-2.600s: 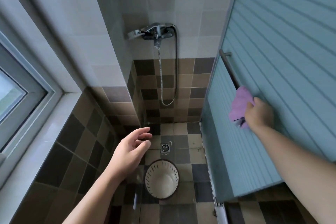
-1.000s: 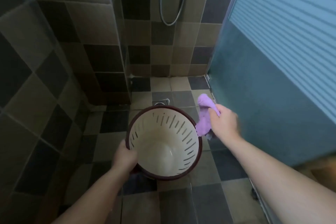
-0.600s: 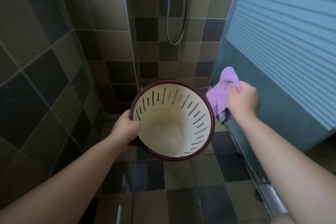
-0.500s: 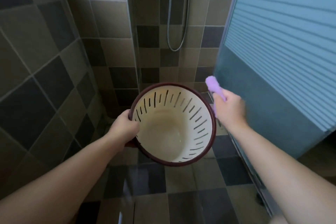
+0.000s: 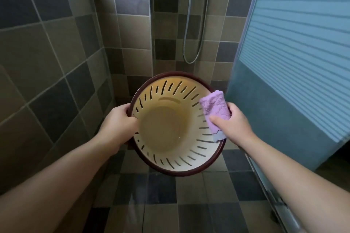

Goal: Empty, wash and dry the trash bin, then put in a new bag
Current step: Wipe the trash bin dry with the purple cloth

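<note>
Left hand (image 5: 119, 126) gripping the trash bin (image 5: 177, 123) by its rim, held up over the shower floor (image 5: 161, 204). Right hand (image 5: 232, 126) clutching a purple cloth (image 5: 215, 108) against the opposite rim. Possible slip from a one-handed hold while wiping.

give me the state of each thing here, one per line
trash bin: empty, no bag in it, held up off the floor, opening tilted toward the camera
purple cloth: bunched, lying over the bin's right rim
left hand: grips the bin's left rim
right hand: grips the cloth at the rim
shower hose: hanging in a loop on the back wall
</note>
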